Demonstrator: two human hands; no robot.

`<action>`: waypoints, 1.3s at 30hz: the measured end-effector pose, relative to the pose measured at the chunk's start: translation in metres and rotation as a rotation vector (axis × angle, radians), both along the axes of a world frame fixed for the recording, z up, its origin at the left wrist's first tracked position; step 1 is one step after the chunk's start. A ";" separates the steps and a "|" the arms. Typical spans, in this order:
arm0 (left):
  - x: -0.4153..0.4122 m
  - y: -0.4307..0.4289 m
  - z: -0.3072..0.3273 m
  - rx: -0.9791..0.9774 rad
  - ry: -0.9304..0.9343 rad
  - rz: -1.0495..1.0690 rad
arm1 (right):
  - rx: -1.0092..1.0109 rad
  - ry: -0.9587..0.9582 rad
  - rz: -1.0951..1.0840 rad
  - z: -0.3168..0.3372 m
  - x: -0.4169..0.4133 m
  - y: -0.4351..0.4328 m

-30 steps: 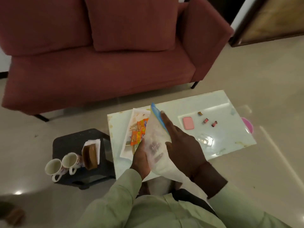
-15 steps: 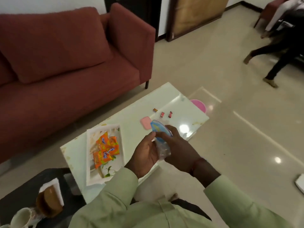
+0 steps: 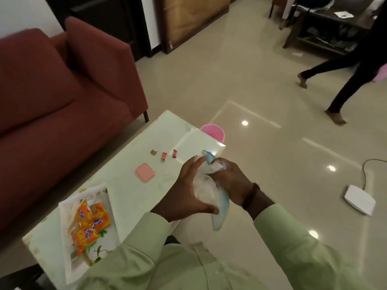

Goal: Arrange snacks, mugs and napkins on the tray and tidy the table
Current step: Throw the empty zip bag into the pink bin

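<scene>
Bag point(image 3: 204, 188), clear and crumpled, is held between both hands above the right near edge of the table point(image 3: 129, 191). Right hand point(image 3: 230, 181) grips its upper part with curled fingers. Left hand point(image 3: 184, 195) presses its side, fingers straight and thumb spread wide below. Tray point(image 3: 62, 208) lies at the table's near left and holds orange snack packets point(image 3: 90, 227). Three candies point(image 3: 164, 155) and a pink pad point(image 3: 145, 172) lie farther along the table.
</scene>
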State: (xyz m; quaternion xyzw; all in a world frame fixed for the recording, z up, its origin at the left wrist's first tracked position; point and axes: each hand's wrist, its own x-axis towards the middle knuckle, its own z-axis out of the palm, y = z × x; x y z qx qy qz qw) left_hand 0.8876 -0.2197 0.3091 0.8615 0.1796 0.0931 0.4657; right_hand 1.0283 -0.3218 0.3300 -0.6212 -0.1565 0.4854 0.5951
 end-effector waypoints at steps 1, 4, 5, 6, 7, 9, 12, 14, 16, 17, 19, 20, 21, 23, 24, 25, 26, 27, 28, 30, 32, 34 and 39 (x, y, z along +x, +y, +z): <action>0.013 0.000 0.000 -0.025 -0.035 0.013 | 0.054 0.075 -0.005 0.000 0.008 0.003; 0.058 0.010 -0.007 -0.091 -0.111 0.116 | 0.127 0.200 -0.010 -0.005 0.038 0.015; 0.067 0.015 -0.011 -0.116 -0.133 0.151 | 0.115 0.184 0.003 -0.007 0.044 0.018; 0.078 0.022 -0.016 -0.134 -0.148 0.170 | 0.095 0.155 0.016 -0.011 0.053 0.021; 0.092 0.030 -0.023 -0.141 -0.161 0.183 | 0.075 0.132 0.016 -0.017 0.066 0.025; 0.122 0.049 -0.034 -0.169 -0.166 0.223 | 0.068 0.160 0.004 -0.025 0.094 0.031; 0.163 0.076 -0.045 -0.308 -0.073 0.313 | 0.140 0.288 0.085 -0.033 0.139 0.032; 0.191 0.092 -0.050 -0.397 -0.016 0.326 | 0.145 0.213 0.191 -0.042 0.168 0.032; 0.217 0.106 -0.052 -0.467 0.021 0.320 | 0.066 -0.035 0.270 -0.049 0.193 0.039; 0.231 0.113 -0.053 -0.506 0.049 0.317 | 0.012 -0.131 0.263 -0.052 0.206 0.046; 0.259 0.121 -0.056 -0.587 0.113 0.307 | -0.055 -0.229 0.169 -0.059 0.230 0.059; 0.274 0.124 -0.059 -0.621 0.133 0.297 | -0.072 -0.253 0.104 -0.064 0.244 0.066; 0.286 0.127 -0.062 -0.645 0.142 0.285 | -0.094 -0.270 0.048 -0.070 0.256 0.073; 0.318 0.136 -0.070 -0.709 0.152 0.253 | -0.159 -0.296 -0.031 -0.083 0.291 0.088; 0.334 0.139 -0.077 -0.768 0.158 0.247 | -0.195 -0.305 -0.062 -0.090 0.311 0.096; 0.351 0.141 -0.084 -0.836 0.169 0.258 | -0.235 -0.308 -0.087 -0.099 0.333 0.104; 0.364 0.141 -0.091 -0.879 0.180 0.288 | -0.276 -0.308 -0.096 -0.106 0.351 0.111; 0.381 0.143 -0.099 -0.894 0.186 0.348 | -0.317 -0.313 -0.085 -0.117 0.373 0.120; 0.399 0.145 -0.109 -0.888 0.186 0.424 | -0.348 -0.319 -0.066 -0.128 0.393 0.130; 0.437 0.155 -0.130 -0.872 0.194 0.585 | -0.378 -0.285 -0.064 -0.152 0.427 0.150; 0.470 0.170 -0.154 -0.839 0.223 0.706 | -0.392 -0.197 -0.106 -0.176 0.452 0.169; 0.499 0.188 -0.185 -0.797 0.280 0.760 | -0.460 -0.109 -0.142 -0.207 0.473 0.187; 0.543 0.222 -0.284 -0.651 0.377 0.850 | -0.692 -0.131 -0.211 -0.310 0.510 0.229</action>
